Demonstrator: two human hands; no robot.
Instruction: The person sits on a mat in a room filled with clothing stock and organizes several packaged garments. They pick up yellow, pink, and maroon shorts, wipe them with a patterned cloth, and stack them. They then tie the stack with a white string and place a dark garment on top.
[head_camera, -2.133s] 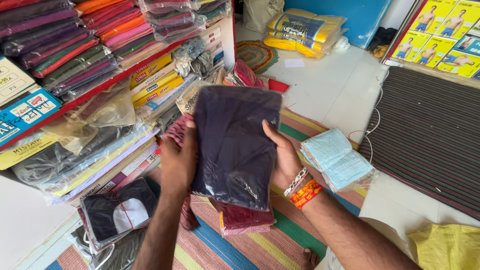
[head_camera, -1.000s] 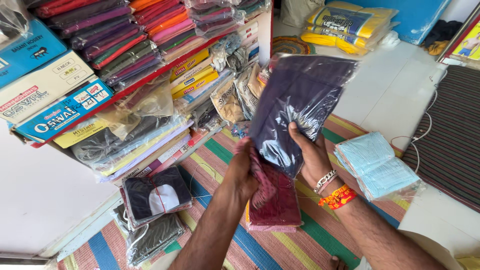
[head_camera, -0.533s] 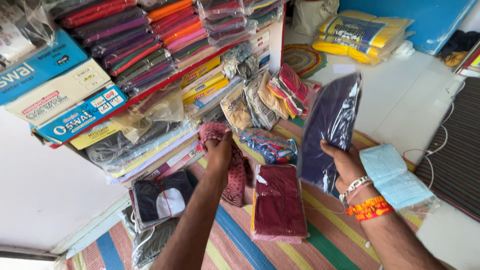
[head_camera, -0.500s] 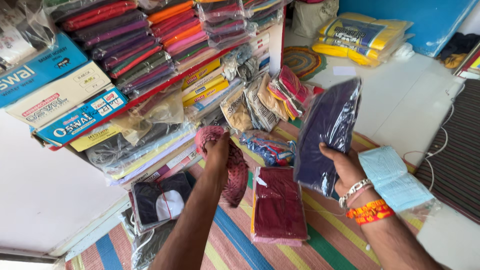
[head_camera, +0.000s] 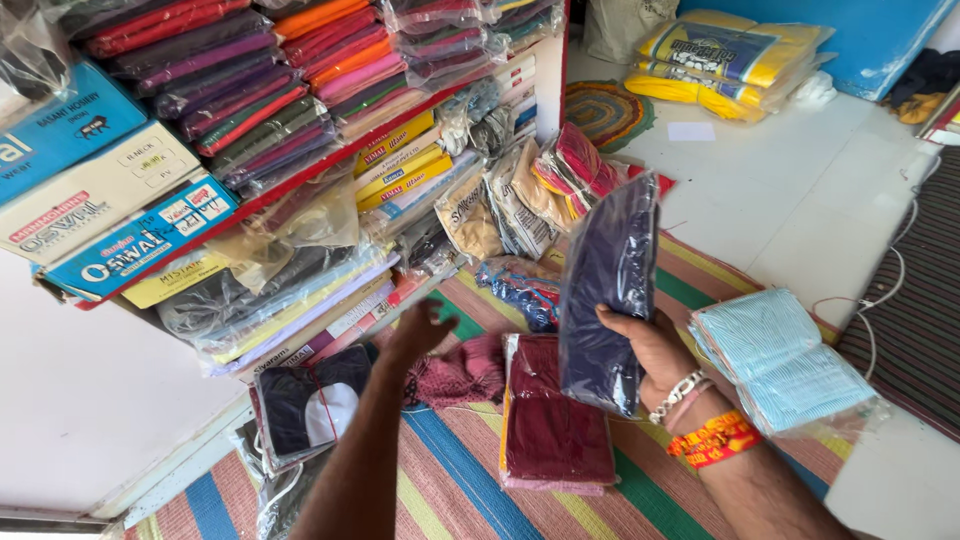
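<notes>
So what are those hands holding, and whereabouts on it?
The right hand grips a dark navy plastic-wrapped garment packet by its lower edge, held upright. The left hand holds nothing, open above a maroon knitted piece.

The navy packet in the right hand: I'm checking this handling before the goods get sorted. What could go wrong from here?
1. The right hand pinches the navy packet only at its lower edge, upright; in slick plastic wrap it might slip or flop over.
2. The left hand hovers open by the crammed shelf packets; a brush could pull them down.
3. The maroon packet lies right below and could get knocked.
</notes>
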